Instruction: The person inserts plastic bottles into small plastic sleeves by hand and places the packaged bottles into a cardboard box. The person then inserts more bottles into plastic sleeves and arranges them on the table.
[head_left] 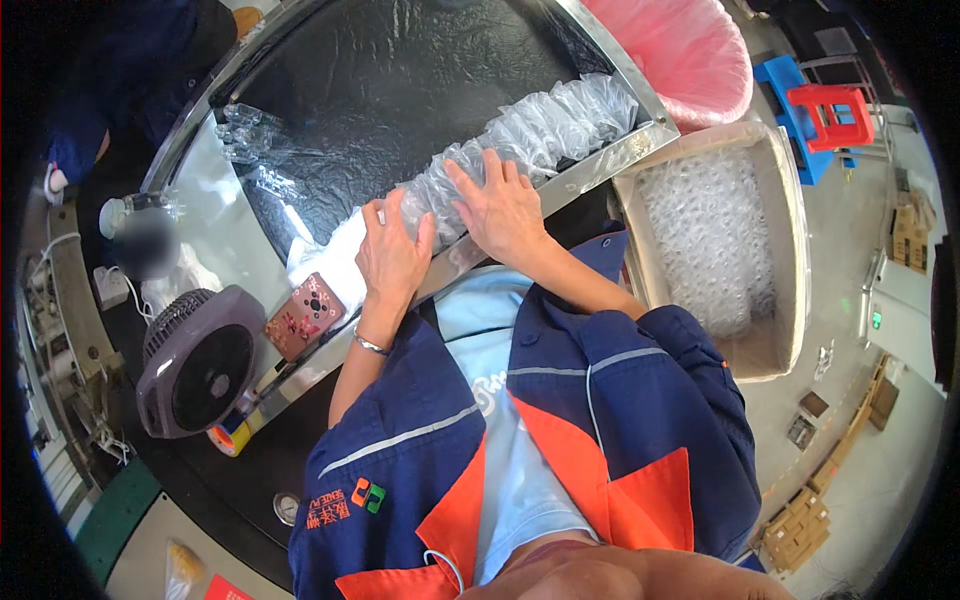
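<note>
A long row of crumpled, clear plastic pieces [540, 125] lies along the near side of a black plastic sheet [400, 70]; their exact kind I cannot make out. My left hand [392, 255] rests on the lower left part of this row, fingers slightly bent and thumb apart. Just to its right, my right hand [500, 212] lies on the row with its fingers spread. Neither hand lifts anything. A white, glaring patch of material [335, 250] is at the row's left end. More clear pieces [248, 132] sit at the sheet's left side.
A metal rim [590, 180] frames the worktable. At left are a purple-grey fan [205, 365], a patterned phone [304, 316] and a tape roll [230, 438]. At right stand a bin of clear plastic pieces [705, 235] and a pink-lined bin [690, 60]. Another person [130, 70] is at upper left.
</note>
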